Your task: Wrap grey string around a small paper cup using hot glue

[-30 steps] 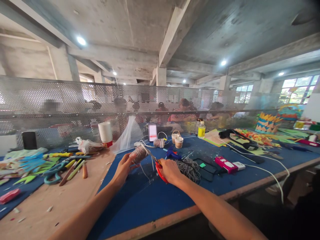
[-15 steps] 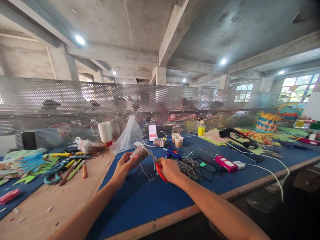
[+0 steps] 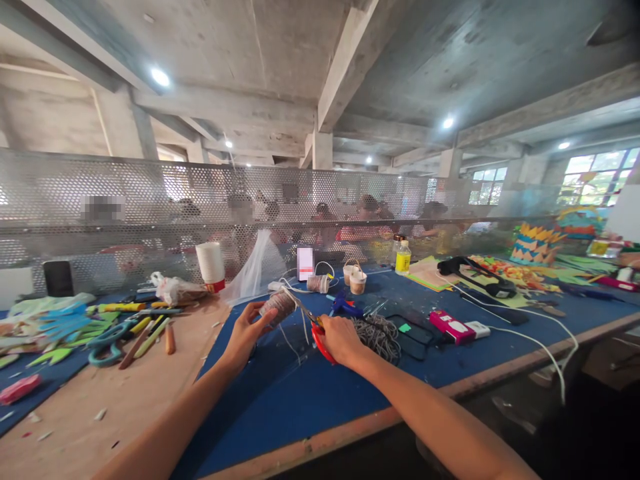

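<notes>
My left hand (image 3: 250,331) is closed around a small cup wrapped in greyish cord (image 3: 281,308), held tilted above the blue table mat (image 3: 280,407). A loose strand (image 3: 290,341) hangs down from the cup. Red-handled scissors (image 3: 323,341) are gripped in my right hand (image 3: 343,340), with their blades pointing at the cup's right edge; whether they touch the cord I cannot tell. Just beyond my right hand lie a blue glue gun (image 3: 346,306) and a heap of grey cord (image 3: 381,339). A second wrapped cup (image 3: 318,285) lies on its side behind the held one.
Two small handled cups (image 3: 357,281) and a yellow bottle (image 3: 403,259) stand at the back. Stacked white paper cups (image 3: 210,265) and teal scissors (image 3: 107,343) are on the left. A pink box (image 3: 452,327) and white cable (image 3: 530,335) lie right. A perforated metal screen (image 3: 280,200) borders the table.
Almost nothing has moved. Both hands, the wrapped cup and the scissors hold nearly the same position, with only a very slight shift.
</notes>
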`<state>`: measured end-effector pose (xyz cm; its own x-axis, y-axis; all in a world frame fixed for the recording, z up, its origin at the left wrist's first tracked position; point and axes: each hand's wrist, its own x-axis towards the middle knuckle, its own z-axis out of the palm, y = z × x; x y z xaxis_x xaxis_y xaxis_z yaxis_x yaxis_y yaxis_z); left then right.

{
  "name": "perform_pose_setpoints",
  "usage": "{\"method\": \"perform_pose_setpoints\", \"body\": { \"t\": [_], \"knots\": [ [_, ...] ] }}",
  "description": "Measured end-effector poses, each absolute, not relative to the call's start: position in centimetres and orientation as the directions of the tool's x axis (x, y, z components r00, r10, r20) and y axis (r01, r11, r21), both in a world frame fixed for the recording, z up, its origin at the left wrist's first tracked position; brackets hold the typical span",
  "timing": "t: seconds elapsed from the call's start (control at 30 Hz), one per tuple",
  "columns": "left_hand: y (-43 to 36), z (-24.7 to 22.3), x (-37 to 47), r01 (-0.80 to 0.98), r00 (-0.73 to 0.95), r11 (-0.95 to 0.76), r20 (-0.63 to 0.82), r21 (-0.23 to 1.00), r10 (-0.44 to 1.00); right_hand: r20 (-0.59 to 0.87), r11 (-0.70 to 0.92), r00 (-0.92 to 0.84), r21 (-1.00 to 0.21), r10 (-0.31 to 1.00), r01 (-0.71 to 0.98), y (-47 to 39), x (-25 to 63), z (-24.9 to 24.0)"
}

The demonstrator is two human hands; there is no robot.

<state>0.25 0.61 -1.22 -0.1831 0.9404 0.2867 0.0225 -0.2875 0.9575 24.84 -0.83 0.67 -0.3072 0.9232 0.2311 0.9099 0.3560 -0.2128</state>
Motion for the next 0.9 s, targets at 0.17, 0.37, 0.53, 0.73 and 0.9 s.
{"method": "perform_pose_setpoints", "body": {
  "t": [0.17, 0.37, 0.53, 0.73, 0.9],
  "knots": [
    [0.7, -1.4, 0.2, 0.011, -0.193, -0.295, 0.292, 0.955, 0.937, 0.222, 0.349, -0.303, -0.208, 0.927, 0.914, -1.1, 24.8, 1.0],
    [1.0, -1.8, -0.1, 0.002, -0.182, -0.311, 0.306, 0.950, 0.934, 0.226, 0.350, -0.304, -0.205, 0.926, 0.914, -0.8, 24.8, 0.7],
    [1.5, -2.1, -0.3, 0.008, -0.196, -0.319, 0.314, 0.948, 0.929, 0.224, 0.341, -0.296, -0.205, 0.929, 0.917, -0.9, 24.8, 0.9],
    [1.1, -1.7, -0.2, 0.057, -0.202, -0.311, 0.316, 0.949, 0.927, 0.246, 0.358, -0.308, -0.196, 0.919, 0.913, -0.5, 24.9, 0.4],
    [0.2, -0.8, 0.4, 0.121, -0.191, -0.312, 0.330, 0.942, 0.924, 0.265, 0.361, -0.299, -0.223, 0.916, 0.906, -0.3, 24.9, 0.0]
  ]
}}
